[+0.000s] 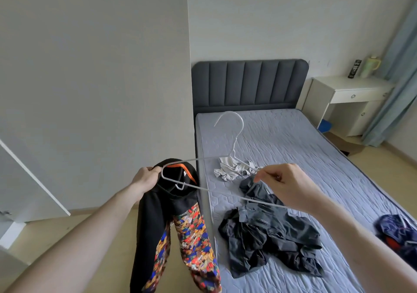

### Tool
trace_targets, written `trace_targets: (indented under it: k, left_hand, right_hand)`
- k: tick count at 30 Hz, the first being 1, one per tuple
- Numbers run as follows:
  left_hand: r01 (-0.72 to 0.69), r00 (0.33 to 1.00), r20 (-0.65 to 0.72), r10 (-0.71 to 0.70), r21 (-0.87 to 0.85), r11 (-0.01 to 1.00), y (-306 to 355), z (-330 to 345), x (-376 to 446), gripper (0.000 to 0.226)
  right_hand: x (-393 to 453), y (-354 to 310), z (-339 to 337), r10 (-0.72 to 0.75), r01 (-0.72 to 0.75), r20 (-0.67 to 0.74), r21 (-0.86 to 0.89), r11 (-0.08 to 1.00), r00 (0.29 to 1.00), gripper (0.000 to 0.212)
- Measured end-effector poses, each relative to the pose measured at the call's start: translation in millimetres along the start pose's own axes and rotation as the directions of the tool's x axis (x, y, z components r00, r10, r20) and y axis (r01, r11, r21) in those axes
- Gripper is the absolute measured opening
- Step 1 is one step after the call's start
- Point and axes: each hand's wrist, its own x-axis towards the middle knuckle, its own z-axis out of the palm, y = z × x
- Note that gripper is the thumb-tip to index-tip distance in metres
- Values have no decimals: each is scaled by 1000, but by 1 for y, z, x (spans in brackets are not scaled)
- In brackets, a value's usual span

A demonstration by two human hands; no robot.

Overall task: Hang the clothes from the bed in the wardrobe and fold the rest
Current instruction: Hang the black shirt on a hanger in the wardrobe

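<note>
left hand grips the black hoodie collar at the hanger's left tip, right hand pinches the other end, bar running left-right.

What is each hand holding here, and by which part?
The left hand grips the black garment at its collar, together with the hanger's left end. The right hand pinches the hanger's right arm.

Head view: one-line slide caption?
Left hand holds a black patterned garment while right hand feeds a wire hanger into its collar beside the bed.
</note>
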Motion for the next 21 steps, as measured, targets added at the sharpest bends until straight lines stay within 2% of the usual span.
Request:
trace_targets:
  k: [7,13,21]
  left_hand:
    - [-165,985,46,164,15,986,24,-11,-9,36]
    - [-367,929,77,362,58,928,59,-4,-30,37]
    - [-499,862,-135,489,-48,865,101,-19,-53,29]
  right_hand:
    - [9,0,10,25,-25,24,-32,999,999,25]
    - [19,-13,23,1,0,78,-2,1000,997,30]
    - [21,-13,-6,78,-93,185,71,993,980,37]
